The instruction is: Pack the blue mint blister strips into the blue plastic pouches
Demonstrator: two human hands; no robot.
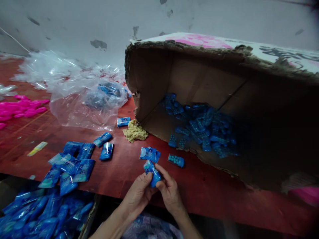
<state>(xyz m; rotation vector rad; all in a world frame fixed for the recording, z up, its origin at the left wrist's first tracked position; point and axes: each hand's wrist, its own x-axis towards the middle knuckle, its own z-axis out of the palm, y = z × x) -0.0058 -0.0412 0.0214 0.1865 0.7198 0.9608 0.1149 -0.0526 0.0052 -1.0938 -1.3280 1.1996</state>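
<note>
Both my left hand [141, 187] and my right hand [169, 189] hold one small blue plastic packet [153, 173] between thumbs and fingers, over the table's front part. Its upper end is clear and its lower end solid blue; what lies inside is too small to tell. Just beyond it lie a few flat blue printed cards [149, 153], partly overlapping. To their right, on the table, is a small clear container with a blue cap and blue beads [176, 160]. Left of my hands, several blue printed packets [72, 166] are heaped together.
A torn cardboard box [149, 99] lies on its side at right, with many blue bead containers [204, 127] inside. A yellow cloth [135, 131], clear plastic bags [84, 109], pink pieces [21, 108] and a yellow-handled cutter [37, 148] are on the red table. A bin of blue packets [42, 215] stands lower left.
</note>
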